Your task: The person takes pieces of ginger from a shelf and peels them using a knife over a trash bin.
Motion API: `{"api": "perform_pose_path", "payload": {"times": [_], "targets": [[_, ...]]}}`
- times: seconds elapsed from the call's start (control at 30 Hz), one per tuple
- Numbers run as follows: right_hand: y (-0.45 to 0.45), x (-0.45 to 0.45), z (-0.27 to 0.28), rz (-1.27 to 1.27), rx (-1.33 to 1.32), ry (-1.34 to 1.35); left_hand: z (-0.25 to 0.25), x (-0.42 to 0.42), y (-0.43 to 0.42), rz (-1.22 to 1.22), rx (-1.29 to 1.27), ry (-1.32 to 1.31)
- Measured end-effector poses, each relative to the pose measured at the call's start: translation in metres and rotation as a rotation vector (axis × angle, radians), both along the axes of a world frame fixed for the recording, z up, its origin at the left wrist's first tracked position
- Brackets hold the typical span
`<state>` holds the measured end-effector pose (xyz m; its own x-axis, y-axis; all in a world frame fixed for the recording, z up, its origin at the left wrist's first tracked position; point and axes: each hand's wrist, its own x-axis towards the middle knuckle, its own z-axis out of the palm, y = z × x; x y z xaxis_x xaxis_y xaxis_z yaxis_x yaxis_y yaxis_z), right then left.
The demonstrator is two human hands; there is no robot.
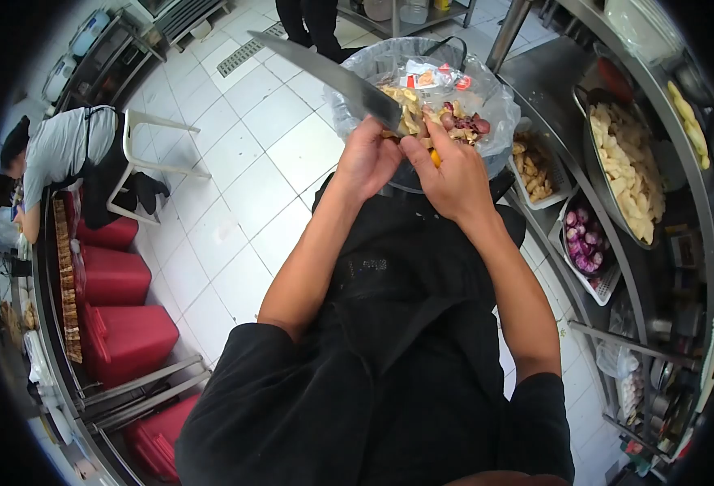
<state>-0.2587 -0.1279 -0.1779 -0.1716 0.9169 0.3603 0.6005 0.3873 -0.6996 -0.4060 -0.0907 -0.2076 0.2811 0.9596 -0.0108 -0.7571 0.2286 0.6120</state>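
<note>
A large knife [337, 78] with a broad blade points up and left over a bin [342, 101] lined with a clear plastic bag. My right hand [458, 178] is closed at the heel end of the blade, and a bit of orange-yellow, probably the handle, shows between its fingers. Close beside it, behind the blade, my left hand [371, 162] is closed with its fingertips bent inward; what it holds is hidden. Pale yellowish peelings [406, 99] and purple-red onion skins [464, 124] lie in the bin, with a red-and-white wrapper [434, 77] at the back.
On the right, a metal shelf [545, 89] bears a large bowl of pale slices [620, 162], a basket of ginger [533, 166] and a basket of purple onions [585, 243]. Red bins [126, 344] line the left. A person [73, 154] leans near a white chair [130, 146]; another's dark legs [308, 20] stand behind.
</note>
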Motion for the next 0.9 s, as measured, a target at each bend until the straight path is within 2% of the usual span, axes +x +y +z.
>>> {"api": "perform_pose_path", "payload": {"times": [0.13,0.6,0.73,0.83,0.9], "targets": [[-0.001,-0.001,0.000,0.006,0.052,-0.023,-0.007,0.004,0.000,-0.003,0.002,-0.079],[-0.002,-0.001,-0.002,-0.016,0.097,-0.072,-0.023,0.010,0.006,0.034,0.060,-0.013],[0.000,0.001,-0.003,-0.048,-0.001,-0.095,-0.021,0.014,0.007,0.066,0.044,-0.043],[0.007,0.013,-0.010,-0.095,-0.109,-0.078,-0.042,-0.010,0.020,-0.089,0.228,-0.193],[0.023,0.030,-0.029,-0.138,-0.187,0.013,-0.005,-0.009,0.006,-0.031,0.183,-0.055]]}}
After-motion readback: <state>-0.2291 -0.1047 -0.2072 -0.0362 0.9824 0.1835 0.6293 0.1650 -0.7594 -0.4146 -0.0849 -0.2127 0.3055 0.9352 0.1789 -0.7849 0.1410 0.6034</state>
